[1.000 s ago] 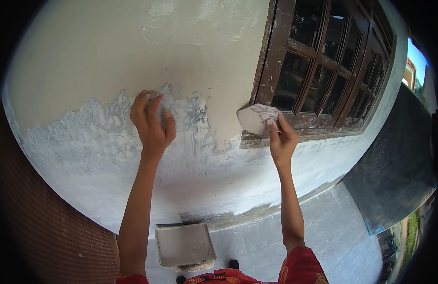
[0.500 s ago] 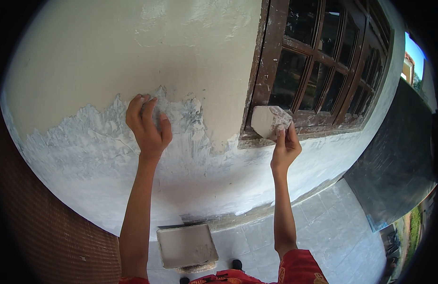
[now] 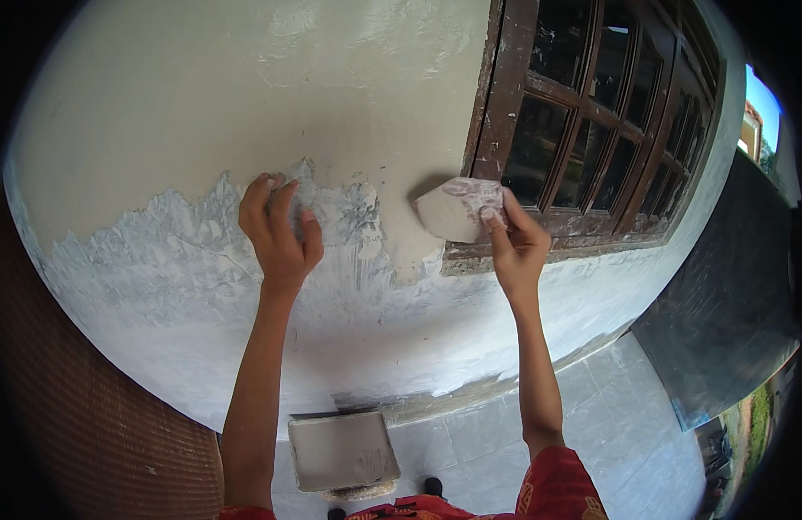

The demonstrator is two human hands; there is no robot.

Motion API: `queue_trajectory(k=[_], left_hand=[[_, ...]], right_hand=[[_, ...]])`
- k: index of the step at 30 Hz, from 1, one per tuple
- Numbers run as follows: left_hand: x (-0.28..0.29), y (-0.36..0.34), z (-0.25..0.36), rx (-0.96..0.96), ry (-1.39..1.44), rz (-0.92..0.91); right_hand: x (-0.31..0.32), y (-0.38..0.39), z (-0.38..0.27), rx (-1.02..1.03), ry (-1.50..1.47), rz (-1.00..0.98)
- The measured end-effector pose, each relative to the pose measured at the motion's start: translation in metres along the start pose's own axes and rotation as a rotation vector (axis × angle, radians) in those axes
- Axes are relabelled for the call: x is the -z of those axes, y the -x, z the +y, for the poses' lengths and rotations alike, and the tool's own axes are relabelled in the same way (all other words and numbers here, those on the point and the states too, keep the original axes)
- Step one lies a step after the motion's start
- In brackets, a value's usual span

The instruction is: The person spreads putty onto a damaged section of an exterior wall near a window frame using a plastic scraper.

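Observation:
My left hand [image 3: 279, 238] is raised to the wall [image 3: 245, 113], at the jagged upper edge of a white-grey rough band. Its fingers are bent and spread apart, the tips at or close to the surface, and no held thing can be made out in them. In my right hand [image 3: 519, 247] is a flat, pale, many-cornered putty spreader [image 3: 455, 211], smeared with whitish paste and pinched at its right edge between thumb and fingers. This spreader lies over the wall just left of the window frame's lower corner; whether it touches the wall I cannot tell.
A brown wooden window [image 3: 583, 130] with glass panes fills the upper right. On the grey tiled floor [image 3: 487, 442] below stands a shallow tray [image 3: 344, 451] of pale paste. A brown ribbed surface [image 3: 97, 416] lies at left, a dark panel [image 3: 721, 295] at right.
My right hand has brought the putty spreader leftward and slightly up, from over the window frame's corner to the bare wall beside it. My left hand has hardly shifted.

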State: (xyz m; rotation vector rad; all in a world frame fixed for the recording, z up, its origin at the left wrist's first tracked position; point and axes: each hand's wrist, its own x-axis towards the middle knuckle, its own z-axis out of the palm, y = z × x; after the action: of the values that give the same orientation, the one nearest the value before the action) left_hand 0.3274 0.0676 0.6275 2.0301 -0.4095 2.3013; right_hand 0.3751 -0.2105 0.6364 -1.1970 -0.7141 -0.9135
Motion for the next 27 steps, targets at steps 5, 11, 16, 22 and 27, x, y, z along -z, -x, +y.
queue_trajectory(k=[5,11,16,22,27], left_hand=[[-0.002,0.000,-0.001,0.008,0.005,0.007],[-0.003,0.003,0.002,0.010,0.002,0.000],[-0.001,0.000,-0.001,-0.014,-0.019,0.010],[-0.004,0.000,0.003,0.003,0.007,0.011],[0.000,0.001,-0.001,0.009,0.039,0.029]], right_hand=[[-0.020,0.005,-0.004,0.085,0.383,-0.450],[-0.001,-0.021,-0.007,0.070,0.064,-0.102],[-0.027,-0.001,-0.012,0.144,0.398,-0.558],[-0.001,-0.049,-0.007,0.153,0.097,-0.006],[-0.019,-0.004,-0.011,0.167,0.285,-0.516]])
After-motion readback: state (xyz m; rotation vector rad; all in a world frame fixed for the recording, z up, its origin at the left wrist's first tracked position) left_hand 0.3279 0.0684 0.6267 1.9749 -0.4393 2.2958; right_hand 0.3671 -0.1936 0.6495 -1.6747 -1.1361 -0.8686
